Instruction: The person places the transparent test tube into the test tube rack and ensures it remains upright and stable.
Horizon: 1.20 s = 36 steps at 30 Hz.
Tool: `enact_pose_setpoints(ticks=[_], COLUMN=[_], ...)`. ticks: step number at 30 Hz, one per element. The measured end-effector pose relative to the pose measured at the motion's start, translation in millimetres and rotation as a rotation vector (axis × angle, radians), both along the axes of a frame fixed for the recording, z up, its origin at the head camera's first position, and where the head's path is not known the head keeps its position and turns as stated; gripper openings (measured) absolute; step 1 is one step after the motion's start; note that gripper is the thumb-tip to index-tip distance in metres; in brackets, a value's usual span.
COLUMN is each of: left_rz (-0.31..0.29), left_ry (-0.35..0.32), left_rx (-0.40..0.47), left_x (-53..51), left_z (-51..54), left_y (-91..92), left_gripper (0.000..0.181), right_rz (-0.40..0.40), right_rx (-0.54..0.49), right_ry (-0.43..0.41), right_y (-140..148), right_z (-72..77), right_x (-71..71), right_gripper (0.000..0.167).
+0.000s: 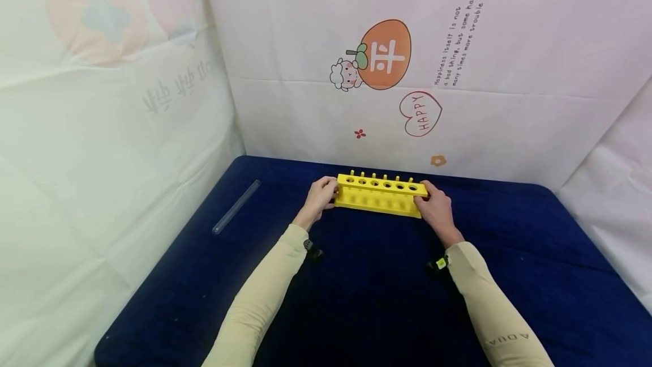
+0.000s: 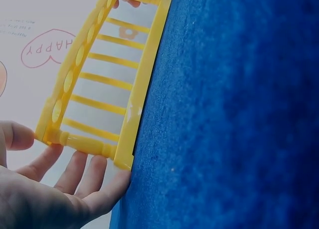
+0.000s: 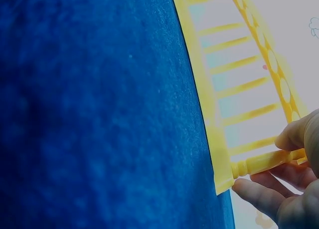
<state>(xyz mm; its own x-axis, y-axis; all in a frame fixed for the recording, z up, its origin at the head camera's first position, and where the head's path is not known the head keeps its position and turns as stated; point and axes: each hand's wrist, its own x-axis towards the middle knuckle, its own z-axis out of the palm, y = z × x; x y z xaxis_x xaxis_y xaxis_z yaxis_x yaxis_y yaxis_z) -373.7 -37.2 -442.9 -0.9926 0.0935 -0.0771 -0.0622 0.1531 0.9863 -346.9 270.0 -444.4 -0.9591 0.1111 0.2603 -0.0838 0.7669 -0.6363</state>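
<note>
Reading the blue-covered table [image 1: 377,310] as a clock face seen from the wearer's side, a clear tube [image 1: 236,207] lies on the cloth toward ten o'clock, slanting with its far end toward one o'clock, well apart from both hands. Next comes the left hand [image 1: 320,197], at the rack's nine o'clock end; its thumb is on the top bar's corner and its fingers, slightly spread, curl against the end post, holding it. The yellow rack [image 1: 381,197] stands upright near twelve o'clock, close to the table's far edge, its row of six round holes facing up and a line of pegs rising along its far side. Toward one o'clock from it, a printed HAPPY heart [image 1: 420,114] shows on the white backdrop [image 1: 285,112]. At the rack's three o'clock end, the right hand [image 1: 436,208] grips the other post between thumb and fingers.
</note>
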Motion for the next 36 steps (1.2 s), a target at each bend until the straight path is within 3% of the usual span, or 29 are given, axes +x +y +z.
enact_pose_setpoints(ticks=[26, 36], left_rz=[0.003, -0.048], left_ry=[-0.025, -0.047], left_rx=[0.023, 0.014], left_x=[-0.1, -2.2], left_z=[-0.5, 3.4], left_y=[-6.2, -12.0], left_gripper=[0.036, 0.039], right_rz=[-0.013, -0.002], right_rx=[0.013, -0.002], right_ry=[0.01, 0.014], right_y=[-5, -5], right_z=[-1.2, -2.3], right_x=[-0.2, -0.6], right_gripper=[0.04, 0.037])
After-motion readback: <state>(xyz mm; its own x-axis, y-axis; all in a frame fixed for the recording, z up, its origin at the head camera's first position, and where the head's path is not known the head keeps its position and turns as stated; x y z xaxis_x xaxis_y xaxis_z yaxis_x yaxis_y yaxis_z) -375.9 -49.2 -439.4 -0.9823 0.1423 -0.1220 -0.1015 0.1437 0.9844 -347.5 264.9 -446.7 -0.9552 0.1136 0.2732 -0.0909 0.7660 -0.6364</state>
